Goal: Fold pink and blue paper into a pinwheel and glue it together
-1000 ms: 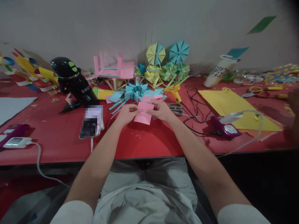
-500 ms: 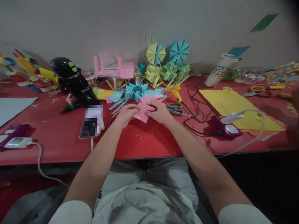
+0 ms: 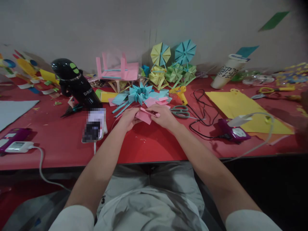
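A small pink sheet of paper is held between my two hands above the red table. My left hand grips its left side, thumb on top. On the other side my right hand pinches the right edge, where the paper curls over. Just beyond my hands lie pink paper pieces and a blue folded paper star. Green-handled scissors rest close to my right hand, with a yellow glue gun behind them.
A black bottle and a phone stand to the left. Folded paper umbrellas and a pink paper model line the wall. At right are a paper cup, yellow sheets, a purple power socket and loose cables.
The pink paper lay nearly flat between my fingers earlier; now its far and right edges are bent up and over. My hands have barely shifted.
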`<act>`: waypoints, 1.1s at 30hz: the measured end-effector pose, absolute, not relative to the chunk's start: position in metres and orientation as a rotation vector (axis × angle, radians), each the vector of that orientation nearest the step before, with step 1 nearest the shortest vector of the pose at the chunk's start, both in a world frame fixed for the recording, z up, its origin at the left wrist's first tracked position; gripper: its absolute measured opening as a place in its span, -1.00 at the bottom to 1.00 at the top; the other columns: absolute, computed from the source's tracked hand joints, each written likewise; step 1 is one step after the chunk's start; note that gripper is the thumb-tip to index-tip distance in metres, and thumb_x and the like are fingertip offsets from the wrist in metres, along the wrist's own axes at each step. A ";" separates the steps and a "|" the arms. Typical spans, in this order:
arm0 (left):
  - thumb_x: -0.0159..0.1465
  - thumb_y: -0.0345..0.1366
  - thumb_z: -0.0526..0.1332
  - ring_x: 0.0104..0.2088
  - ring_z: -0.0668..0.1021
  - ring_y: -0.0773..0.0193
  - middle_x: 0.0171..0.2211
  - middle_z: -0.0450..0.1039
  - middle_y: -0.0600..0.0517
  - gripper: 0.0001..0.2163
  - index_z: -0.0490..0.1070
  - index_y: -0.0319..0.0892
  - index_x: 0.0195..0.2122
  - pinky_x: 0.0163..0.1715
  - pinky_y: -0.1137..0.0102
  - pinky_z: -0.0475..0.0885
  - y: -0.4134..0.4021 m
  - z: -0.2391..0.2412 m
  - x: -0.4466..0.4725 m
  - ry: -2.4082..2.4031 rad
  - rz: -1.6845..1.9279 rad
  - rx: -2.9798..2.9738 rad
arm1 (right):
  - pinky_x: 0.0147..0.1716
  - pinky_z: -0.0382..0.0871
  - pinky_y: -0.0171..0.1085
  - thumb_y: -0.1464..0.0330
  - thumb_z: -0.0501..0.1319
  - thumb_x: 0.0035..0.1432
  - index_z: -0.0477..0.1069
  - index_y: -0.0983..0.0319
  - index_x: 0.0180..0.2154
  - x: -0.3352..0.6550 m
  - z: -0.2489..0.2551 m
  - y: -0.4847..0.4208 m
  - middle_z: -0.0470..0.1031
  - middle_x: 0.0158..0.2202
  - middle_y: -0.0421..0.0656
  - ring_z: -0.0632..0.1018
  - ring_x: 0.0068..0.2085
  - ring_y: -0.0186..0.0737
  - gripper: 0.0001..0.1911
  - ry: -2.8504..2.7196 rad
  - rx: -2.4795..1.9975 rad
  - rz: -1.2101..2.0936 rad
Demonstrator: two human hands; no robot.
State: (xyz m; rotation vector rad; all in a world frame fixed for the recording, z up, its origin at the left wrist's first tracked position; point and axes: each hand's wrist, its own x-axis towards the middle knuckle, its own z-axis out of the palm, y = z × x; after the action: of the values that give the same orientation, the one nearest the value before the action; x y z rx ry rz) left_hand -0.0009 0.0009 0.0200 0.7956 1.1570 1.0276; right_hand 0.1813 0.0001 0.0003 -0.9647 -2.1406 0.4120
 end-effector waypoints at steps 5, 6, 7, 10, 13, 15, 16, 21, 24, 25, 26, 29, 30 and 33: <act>0.16 -0.22 0.31 -0.39 0.57 0.28 -0.43 0.53 0.02 -0.85 0.49 -0.21 -0.39 -0.26 0.31 0.55 -0.001 0.023 -0.003 1.062 1.001 0.842 | 0.09 0.39 -0.05 0.52 0.15 0.08 0.55 0.24 -0.04 0.182 -0.005 0.002 0.51 -0.01 0.01 0.51 0.04 -0.05 -0.59 -2.231 -0.878 0.366; 0.13 -0.25 0.34 -0.38 0.57 0.27 -0.43 0.53 0.01 -0.86 0.50 -0.21 -0.39 -0.24 0.30 0.55 -0.002 0.022 -0.004 1.066 0.998 0.888 | 0.11 0.37 -0.03 0.51 0.17 0.07 0.54 0.24 -0.01 0.182 -0.005 0.002 0.48 0.03 0.03 0.49 0.08 -0.03 -0.58 -2.255 -0.862 0.377; 0.11 -0.28 0.34 -0.38 0.57 0.27 -0.43 0.53 0.01 -0.88 0.50 -0.22 -0.40 -0.24 0.30 0.54 -0.001 0.020 -0.005 1.082 0.996 0.940 | 0.14 0.35 -0.01 0.48 0.21 0.06 0.52 0.24 0.03 0.182 -0.006 0.001 0.44 0.07 0.04 0.46 0.12 -0.01 -0.55 -2.276 -0.847 0.400; 0.11 -0.31 0.32 -0.40 0.55 0.28 -0.45 0.52 0.02 -0.90 0.53 -0.24 -0.40 -0.27 0.32 0.50 0.001 0.012 -0.009 1.157 1.005 1.151 | 0.22 0.26 0.03 0.31 0.36 0.02 0.47 0.20 0.10 0.182 -0.004 -0.003 0.33 0.19 0.05 0.36 0.23 0.04 -0.44 -2.267 -0.814 0.539; 0.16 -0.23 0.29 -0.40 0.52 0.30 -0.43 0.54 0.02 -0.83 0.56 -0.25 -0.37 -0.27 0.37 0.44 0.005 0.004 -0.011 1.134 0.992 1.468 | 0.03 0.42 -0.05 0.12 0.34 0.09 0.49 0.20 -0.01 0.181 -0.002 -0.004 0.45 0.04 0.01 0.50 0.03 -0.07 -0.53 -2.046 -0.878 0.777; 0.19 -0.19 0.27 -0.39 0.51 0.30 -0.43 0.53 0.02 -0.79 0.56 -0.25 -0.35 -0.30 0.39 0.41 0.007 0.001 -0.011 1.078 0.955 1.615 | -0.16 0.48 -0.15 0.08 0.32 0.10 0.49 0.23 -0.08 0.181 -0.002 -0.002 0.51 -0.13 -0.04 0.54 -0.20 -0.19 -0.56 -1.873 -0.946 0.896; 0.19 -0.17 0.27 -0.40 0.51 0.30 -0.43 0.53 0.02 -0.78 0.56 -0.25 -0.35 -0.32 0.40 0.40 0.008 0.001 -0.010 1.057 0.941 1.656 | -0.23 0.48 -0.19 0.08 0.32 0.09 0.48 0.24 -0.12 0.181 -0.003 0.000 0.52 -0.20 -0.07 0.53 -0.28 -0.24 -0.57 -1.822 -0.971 0.941; 0.10 -0.20 0.35 -0.36 0.54 0.28 -0.39 0.55 -0.01 -0.79 0.52 -0.24 -0.33 -0.31 0.39 0.45 0.006 0.004 -0.008 1.067 1.027 1.608 | -0.34 0.41 -0.25 0.12 0.38 -0.02 0.45 0.24 -0.33 0.186 -0.005 0.008 0.49 -0.40 -0.17 0.46 -0.39 -0.30 -0.66 -1.687 -1.013 1.159; 0.04 -0.25 0.39 -0.32 0.59 0.24 -0.35 0.59 -0.04 -0.75 0.53 -0.25 -0.28 -0.24 0.33 0.51 0.004 0.008 -0.009 1.082 1.102 1.468 | -0.35 0.37 -0.27 0.16 0.40 -0.10 0.41 0.22 -0.38 0.188 -0.002 0.008 0.46 -0.41 -0.20 0.44 -0.38 -0.30 -0.68 -1.558 -1.058 1.192; 0.02 -0.26 0.40 -0.31 0.60 0.23 -0.35 0.59 -0.04 -0.75 0.53 -0.26 -0.28 -0.22 0.31 0.53 0.003 0.009 -0.009 1.080 1.112 1.437 | -0.35 0.35 -0.27 0.17 0.40 -0.10 0.40 0.22 -0.40 0.188 -0.001 0.007 0.44 -0.42 -0.21 0.43 -0.38 -0.31 -0.68 -1.547 -1.068 1.200; 0.01 -0.26 0.41 -0.31 0.60 0.22 -0.36 0.60 -0.05 -0.74 0.55 -0.26 -0.28 -0.22 0.29 0.54 0.003 0.009 -0.009 1.076 1.111 1.418 | -0.34 0.34 -0.28 0.16 0.40 -0.10 0.39 0.22 -0.42 0.188 0.001 0.007 0.42 -0.43 -0.22 0.41 -0.39 -0.33 -0.68 -1.549 -1.072 1.210; -0.03 -0.26 0.45 -0.33 0.62 0.19 -0.39 0.60 -0.05 -0.72 0.57 -0.28 -0.29 -0.23 0.24 0.57 0.002 0.008 -0.008 1.059 1.080 1.369 | -0.36 0.28 -0.29 0.11 0.37 -0.04 0.36 0.23 -0.46 0.187 0.002 0.004 0.36 -0.46 -0.25 0.37 -0.41 -0.36 -0.65 -1.554 -1.064 1.237; -0.03 -0.27 0.45 -0.33 0.62 0.19 -0.39 0.61 -0.06 -0.71 0.58 -0.28 -0.29 -0.22 0.23 0.58 0.002 0.007 -0.007 1.053 1.072 1.353 | -0.39 0.26 -0.30 0.09 0.36 -0.02 0.36 0.24 -0.47 0.186 0.002 0.003 0.36 -0.46 -0.25 0.36 -0.43 -0.37 -0.63 -1.548 -1.062 1.247; -0.03 -0.28 0.46 -0.33 0.64 0.19 -0.39 0.62 -0.06 -0.71 0.59 -0.29 -0.28 -0.20 0.22 0.59 0.001 0.007 -0.006 1.036 1.061 1.309 | -0.43 0.24 -0.31 0.07 0.37 -0.02 0.37 0.24 -0.46 0.186 0.000 0.003 0.37 -0.48 -0.24 0.35 -0.44 -0.37 -0.62 -1.526 -1.071 1.259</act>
State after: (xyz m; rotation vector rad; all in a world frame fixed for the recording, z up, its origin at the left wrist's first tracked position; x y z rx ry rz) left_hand -0.0055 0.0010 0.0068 1.3095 1.0358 1.0610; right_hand 0.1856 0.0030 0.0004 -1.0710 -1.5256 1.2588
